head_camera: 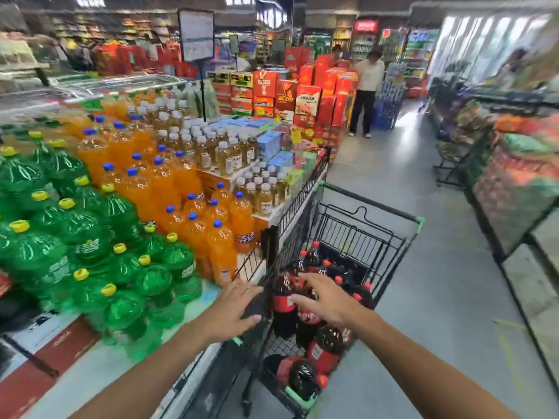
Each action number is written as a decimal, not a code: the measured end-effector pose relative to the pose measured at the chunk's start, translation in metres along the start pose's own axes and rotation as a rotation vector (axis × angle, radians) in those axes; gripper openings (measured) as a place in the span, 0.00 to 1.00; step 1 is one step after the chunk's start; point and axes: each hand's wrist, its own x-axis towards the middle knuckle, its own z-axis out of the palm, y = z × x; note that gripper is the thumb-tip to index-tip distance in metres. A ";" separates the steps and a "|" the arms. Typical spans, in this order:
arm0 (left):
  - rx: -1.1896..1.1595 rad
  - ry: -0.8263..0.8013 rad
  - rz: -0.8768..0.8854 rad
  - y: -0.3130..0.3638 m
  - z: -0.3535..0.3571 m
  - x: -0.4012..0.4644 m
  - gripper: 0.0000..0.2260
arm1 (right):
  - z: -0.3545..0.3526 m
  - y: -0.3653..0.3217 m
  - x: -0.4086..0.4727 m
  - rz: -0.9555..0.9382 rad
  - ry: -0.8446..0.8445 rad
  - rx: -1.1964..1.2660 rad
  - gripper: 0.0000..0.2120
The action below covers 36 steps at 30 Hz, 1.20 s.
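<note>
The left hand (234, 308) and the right hand (328, 303) are both open with fingers spread, reaching over the dark cola bottles with red caps (282, 309) piled in the black wire shopping cart (372, 202). The pile looks wobbly, so pulling one bottle out could make the others roll or tip.

Green bottles (60, 246) with yellow caps were stacked at nine o'clock. Just beside them, toward ten, stood orange bottles (169, 189) with blue caps. Pale bottles (211, 146) with white caps rose behind at eleven, next to blue cartons (267, 143). Red boxes (308, 95) were piled at twelve, right of a blurred sign (196, 34) on a pole. A person (367, 89) in a pale top and dark trousers stood at one, by those boxes. Blurred shelves (514, 182) ran along three o'clock, across the grey floor (423, 164).
</note>
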 end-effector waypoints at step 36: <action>-0.075 -0.709 0.353 -0.045 0.174 0.211 0.31 | 0.277 0.172 0.018 0.746 -0.368 0.388 0.46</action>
